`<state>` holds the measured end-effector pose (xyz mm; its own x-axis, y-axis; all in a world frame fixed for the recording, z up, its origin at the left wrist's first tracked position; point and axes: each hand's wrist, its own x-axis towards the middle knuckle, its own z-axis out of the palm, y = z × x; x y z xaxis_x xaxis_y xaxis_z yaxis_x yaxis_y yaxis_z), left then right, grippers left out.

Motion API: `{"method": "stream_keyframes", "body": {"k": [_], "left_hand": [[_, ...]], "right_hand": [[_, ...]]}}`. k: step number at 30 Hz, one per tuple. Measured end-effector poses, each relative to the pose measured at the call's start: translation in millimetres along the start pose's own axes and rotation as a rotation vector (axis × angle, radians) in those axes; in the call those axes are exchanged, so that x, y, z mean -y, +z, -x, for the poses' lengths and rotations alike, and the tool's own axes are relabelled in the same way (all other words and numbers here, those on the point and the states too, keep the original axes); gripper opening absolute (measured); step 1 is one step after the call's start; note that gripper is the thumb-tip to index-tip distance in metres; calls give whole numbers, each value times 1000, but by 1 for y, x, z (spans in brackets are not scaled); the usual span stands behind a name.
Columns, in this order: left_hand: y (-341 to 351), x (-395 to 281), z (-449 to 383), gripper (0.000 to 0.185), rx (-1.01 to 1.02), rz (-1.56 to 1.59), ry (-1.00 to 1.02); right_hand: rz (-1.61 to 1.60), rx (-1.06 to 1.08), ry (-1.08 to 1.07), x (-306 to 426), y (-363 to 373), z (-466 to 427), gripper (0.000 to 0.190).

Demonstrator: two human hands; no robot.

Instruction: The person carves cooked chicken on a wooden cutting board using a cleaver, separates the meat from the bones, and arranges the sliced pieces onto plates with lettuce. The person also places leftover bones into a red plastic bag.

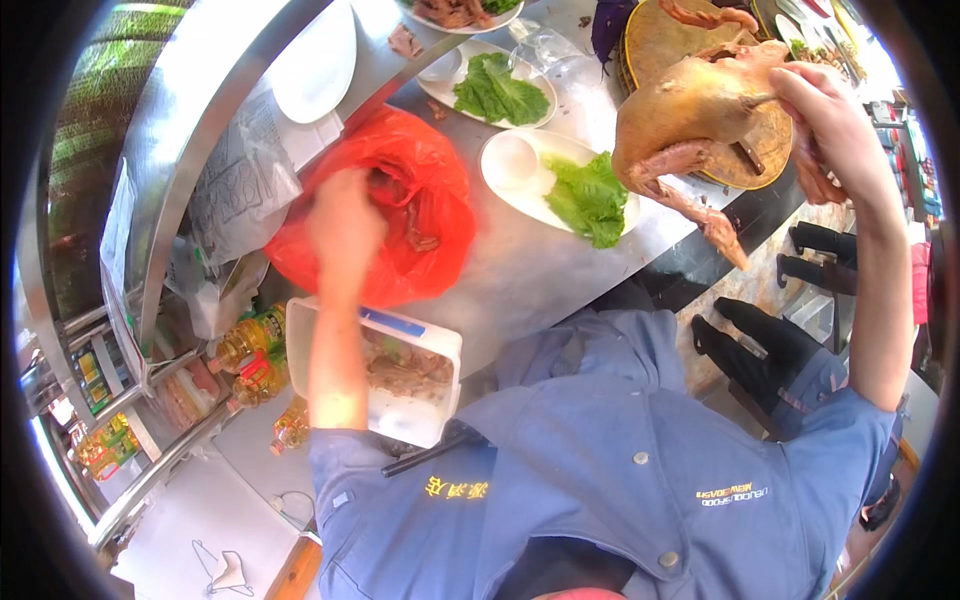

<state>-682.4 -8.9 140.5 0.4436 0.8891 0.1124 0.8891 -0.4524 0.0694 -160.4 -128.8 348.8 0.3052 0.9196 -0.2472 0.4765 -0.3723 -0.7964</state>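
Observation:
At the right, my right hand [821, 105] grips a whole cooked poultry carcass [686, 105] and holds it up over a round chopping block [769, 139]; its legs dangle. My left hand [349, 217], blurred by motion, is at the opening of a red plastic bag [442, 180] on the metal counter; its fingers cannot be made out. Dark meat pieces [421, 236] show inside the bag. Between the hands lies an oval white plate [502, 176] with lettuce [592, 195] and a small white dish. Behind it stands a similar plate [551, 112] with lettuce.
A white plastic tub [450, 390] with meat pieces stands near my left forearm. Oil bottles [259, 379] are on the lower left. A metal frame [202, 112] curves along the left. A plate of meat [487, 22] is at the top. Another person's dark-clad legs [757, 360] show right.

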Motion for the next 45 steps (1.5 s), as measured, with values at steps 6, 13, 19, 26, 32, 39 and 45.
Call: {"method": "stream_keyframes", "body": {"k": [6,13,19,26,32,39,45], "left_hand": [[96,-55,-13,54,211,-252,323],[54,-123,22,40,184,-487,-110],[140,-183,-18,29,94,439,-519],[265,-56,-131,17,-286,258,-459],[256,-65,-93,24,-32,761,-816],[44,-164,39,29,-154,1892,-793],[-6,-124,152,26,-667,1586,-924]], "right_hand": [[-128,136,24,-25,-7,-68,31],[353,-304,-382,-136,78,-124,41],[334,20,-29,-215,136,-133,38],[341,101,-63,-218,159,-143,38],[328,86,6,-204,161,-145,28],[360,151,-625,-228,178,-68,46],[637,273,-226,-245,224,-27,61]]}}
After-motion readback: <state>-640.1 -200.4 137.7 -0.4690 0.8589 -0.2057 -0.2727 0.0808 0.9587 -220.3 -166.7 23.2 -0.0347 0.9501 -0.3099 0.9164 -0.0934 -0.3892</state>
